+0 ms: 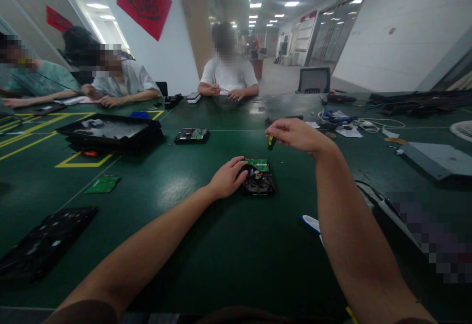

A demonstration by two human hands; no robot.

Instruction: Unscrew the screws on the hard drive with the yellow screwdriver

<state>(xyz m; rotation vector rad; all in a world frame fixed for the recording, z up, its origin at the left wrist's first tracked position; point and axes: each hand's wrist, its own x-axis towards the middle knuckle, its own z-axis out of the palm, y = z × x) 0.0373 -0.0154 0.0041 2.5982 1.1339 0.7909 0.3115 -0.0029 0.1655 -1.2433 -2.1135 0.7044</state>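
A hard drive (258, 182) lies on the green table in front of me, its underside up, with a green circuit board (258, 165) along the far part. My left hand (230, 177) grips its left side, thumb and fingers reaching over the edge. Above the drive's far right corner, my right hand (289, 134) is closed around a screwdriver (272, 142) with a yellow and black handle. The screwdriver points down at the board; whether its thin tip touches a screw is too small to tell. A tiny screw-like piece (282, 162) lies to the right.
Another hard drive (191, 135) sits farther left, near a black tray (110, 132). A loose green board (103, 184) and a black panel (47, 238) lie at left. Cables (339, 117) and a grey metal box (437, 159) stand right. Several people sit across the table.
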